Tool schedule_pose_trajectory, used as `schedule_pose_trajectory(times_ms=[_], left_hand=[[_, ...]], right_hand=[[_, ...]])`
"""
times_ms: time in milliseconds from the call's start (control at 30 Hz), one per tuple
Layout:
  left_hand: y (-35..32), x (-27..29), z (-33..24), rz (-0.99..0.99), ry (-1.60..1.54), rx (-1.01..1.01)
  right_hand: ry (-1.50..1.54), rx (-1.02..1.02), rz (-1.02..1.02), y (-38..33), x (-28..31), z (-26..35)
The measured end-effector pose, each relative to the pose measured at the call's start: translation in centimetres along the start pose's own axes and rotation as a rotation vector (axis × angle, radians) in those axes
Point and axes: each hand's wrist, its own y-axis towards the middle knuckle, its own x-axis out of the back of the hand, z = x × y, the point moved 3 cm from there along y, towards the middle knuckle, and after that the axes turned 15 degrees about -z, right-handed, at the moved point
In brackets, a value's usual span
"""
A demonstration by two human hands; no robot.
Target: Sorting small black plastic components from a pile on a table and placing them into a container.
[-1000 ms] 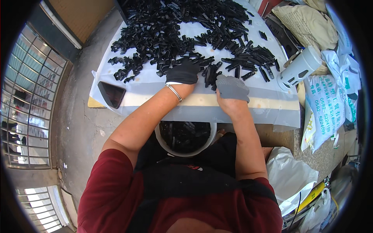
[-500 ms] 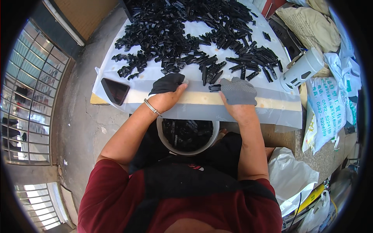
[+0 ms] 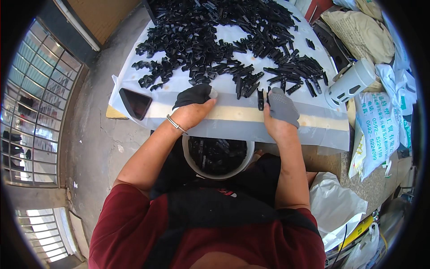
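My left hand (image 3: pixel 192 104), in a black glove with bare fingertips, rests over the near part of the table. Its fingers are curled closed; whatever they hold, if anything, is hidden. To its right, my right hand (image 3: pixel 282 110) wears a grey dotted glove and pinches a narrow black plastic clip-like piece (image 3: pixel 269 93) between thumb and fingers. Just left of the thumb, a similar black piece (image 3: pixel 260 100) stands lengthwise; I cannot tell whether the hand touches it. Beyond both hands spreads a large heap of bent black plastic pieces (image 3: pixel 188 45), with longer narrow ones (image 3: pixel 295 67) toward the right.
A whitish sheet (image 3: pixel 233 130) covers the table. A dark phone (image 3: pixel 135 104) lies at left, and a white-grey bottle (image 3: pixel 351 83) leans at right. Below the edge, a round bucket (image 3: pixel 186 154) contains black pieces. Sacks (image 3: pixel 376 134) crowd the right side; a barred window (image 3: pixel 40 103) is left.
My right hand has shifted slightly right and turned upright. The black piece that pointed sideways from it is no longer so; two narrow pieces now stand lengthwise by the thumb. My left hand is nearly still.
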Motion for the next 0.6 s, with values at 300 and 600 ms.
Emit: schedule_pose_trajectory(times_ms=[300,600], left_hand=[[-2.1,-0.4,-1.3,0.252,-0.651,0.536],[-3.6,0.6,-2.3,0.409,-0.507,0.274]], right_hand=[[0.895,-0.291,0.194,-0.7,1.2,4.3],[0.592,0.209,0.027,-2.1,0.9,6.5]])
